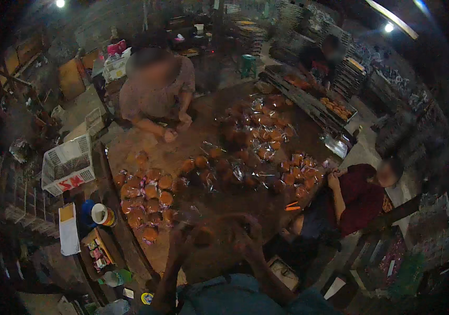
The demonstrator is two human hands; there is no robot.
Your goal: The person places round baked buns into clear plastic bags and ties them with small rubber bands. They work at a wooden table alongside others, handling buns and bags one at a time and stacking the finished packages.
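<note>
My left hand [181, 240] is over the near part of a large brown table [224, 206], close to the left side of a round brown bun [202, 237]. Across from it, my right hand [245, 239] is to the bun's right, with its fingers bent. Dimness and blur hide the fingertips of both hands, so I cannot make out whether either one grips the bun or a wrapper. Just beyond my left hand are several shiny, clear-wrapped buns [151, 205] in a cluster. More wrapped buns [266, 131] are heaped toward the far side.
One person [156, 94] works at the far left edge; another in dark red [361, 197] sits at the right. A white plastic crate [69, 164], a white tub [102, 214] and a box of small items [98, 252] are at left. Trays of buns [334, 107] lie far right.
</note>
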